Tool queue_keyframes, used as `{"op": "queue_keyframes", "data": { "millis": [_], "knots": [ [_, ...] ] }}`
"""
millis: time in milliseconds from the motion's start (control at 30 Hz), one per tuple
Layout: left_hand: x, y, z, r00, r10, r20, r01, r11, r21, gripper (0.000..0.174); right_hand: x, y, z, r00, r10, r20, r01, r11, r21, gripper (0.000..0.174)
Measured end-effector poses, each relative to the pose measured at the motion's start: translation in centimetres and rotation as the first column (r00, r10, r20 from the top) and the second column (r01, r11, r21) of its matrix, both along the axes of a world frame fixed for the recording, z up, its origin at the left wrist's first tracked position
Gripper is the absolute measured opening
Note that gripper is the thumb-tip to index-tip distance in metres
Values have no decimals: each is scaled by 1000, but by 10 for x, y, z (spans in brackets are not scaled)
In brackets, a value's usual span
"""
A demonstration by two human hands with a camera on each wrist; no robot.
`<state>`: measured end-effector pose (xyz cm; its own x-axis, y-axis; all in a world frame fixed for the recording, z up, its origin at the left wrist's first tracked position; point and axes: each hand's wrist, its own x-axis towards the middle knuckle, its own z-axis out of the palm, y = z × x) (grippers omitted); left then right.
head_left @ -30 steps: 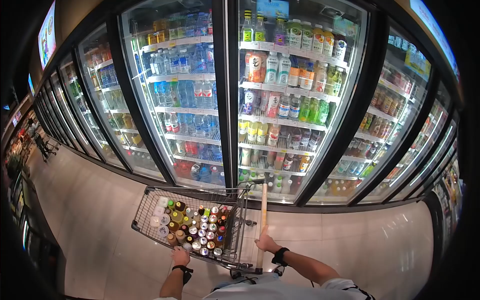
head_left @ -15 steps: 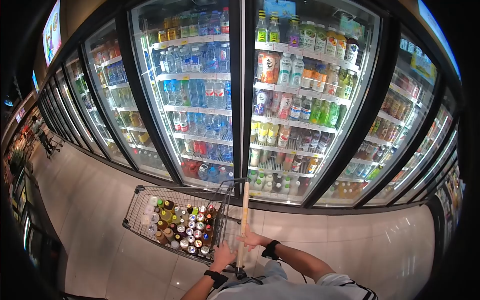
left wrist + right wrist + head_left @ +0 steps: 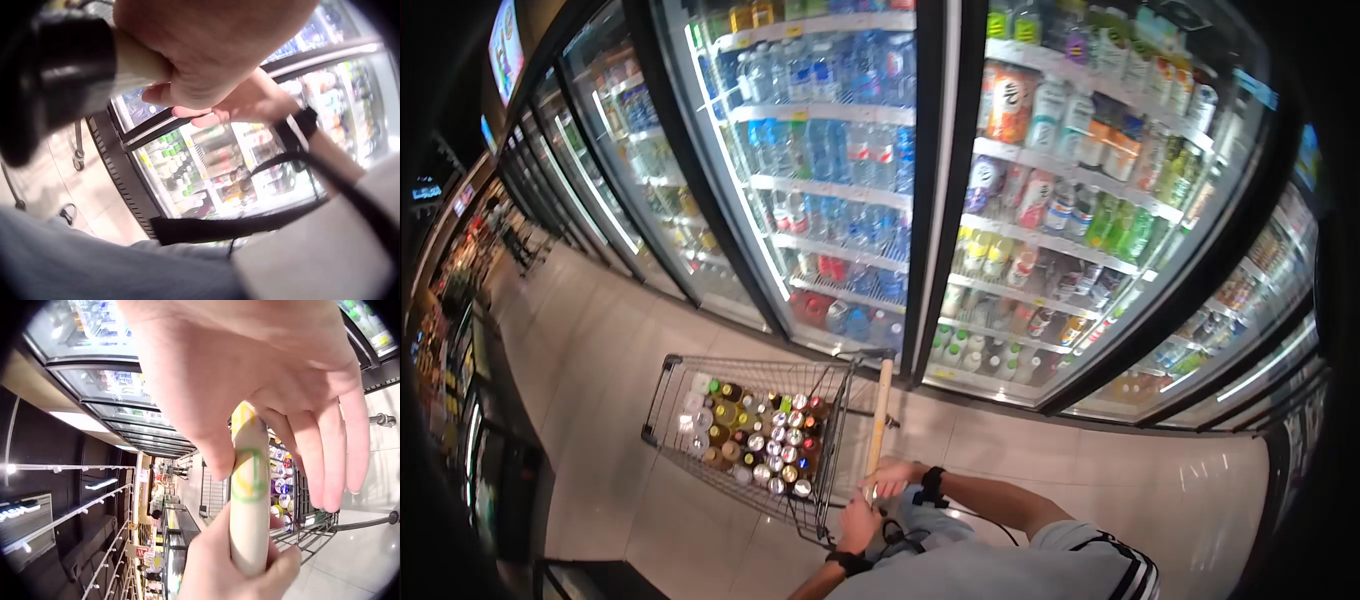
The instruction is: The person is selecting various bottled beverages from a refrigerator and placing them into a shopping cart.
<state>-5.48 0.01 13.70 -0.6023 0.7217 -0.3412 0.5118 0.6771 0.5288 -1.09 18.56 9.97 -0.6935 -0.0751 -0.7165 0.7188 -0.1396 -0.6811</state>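
A wire shopping cart (image 3: pixel 662 405) stands in front of me, loaded with several bottles and cans (image 3: pixel 780 435) packed upright. Its pale, round handle (image 3: pixel 881 410) runs across the cart's right end in the head view. My left hand (image 3: pixel 860 522) grips the handle near its lower end, with fingers and thumb wrapped round it in the right wrist view. Just above it, my right hand (image 3: pixel 892 477) rests on the handle. The right fingers (image 3: pixel 331 450) extend straight on one side of the handle, while the thumb lies along the other side.
Tall glass-door coolers (image 3: pixel 830 150) full of drinks line the far side. On the left runs a dark display case (image 3: pixel 500 480). Another person (image 3: pixel 508 235) stands far down the tiled aisle (image 3: pixel 600 400).
My left hand has left the cart basket's near side and moved right to grip the handle. The right hand has slid lower along the handle. The view has turned and the coolers appear closer.
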Motion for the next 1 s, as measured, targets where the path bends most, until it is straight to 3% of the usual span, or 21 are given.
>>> {"op": "queue_keyframes", "data": {
  "millis": [67,100,133,167,267,333,433,800,900,933,967,1000],
  "knots": [
    [-17,3,-25,996,-77,-41,73,994,-82,42,-19,45,-3,998,-66,-22,64,995,-79,63],
    [-29,4,-30,993,-80,-89,73,993,-88,40,-38,58,7,938,-341,-59,337,939,-68,60],
    [-18,15,-39,996,-68,-51,65,997,-45,40,-42,88,-15,823,-562,-85,545,822,-166,52],
    [-27,13,-40,997,-66,-40,65,998,-16,41,-69,107,-14,706,-704,-70,684,705,-189,38],
    [-48,12,-41,997,-2,-71,0,999,-36,43,-118,138,-12,710,-704,-28,691,703,-170,27],
    [-63,9,-37,997,36,-71,-40,997,-62,44,-143,134,-25,732,-672,-117,663,741,-106,22],
    [-79,1,-32,994,67,-89,-76,992,-103,45,-155,131,-16,734,-672,-99,646,736,-200,19],
    [-128,-49,-18,938,81,-337,-170,955,-242,39,-190,107,-10,868,-492,-68,459,846,-271,33],
    [-144,-44,-21,920,173,-351,-267,933,-242,35,-186,134,-4,856,-453,-248,472,881,21,20],
    [-153,-35,-25,912,215,-350,-301,930,-211,34,-183,152,5,762,-364,-535,550,800,240,16],
    [-165,-21,-29,904,251,-346,-325,929,-176,33,-176,175,16,626,-301,-720,709,605,363,17],
    [-166,5,-38,915,245,-321,-319,927,-200,34,-158,203,42,568,-376,-732,782,525,337,19]
  ]
}}
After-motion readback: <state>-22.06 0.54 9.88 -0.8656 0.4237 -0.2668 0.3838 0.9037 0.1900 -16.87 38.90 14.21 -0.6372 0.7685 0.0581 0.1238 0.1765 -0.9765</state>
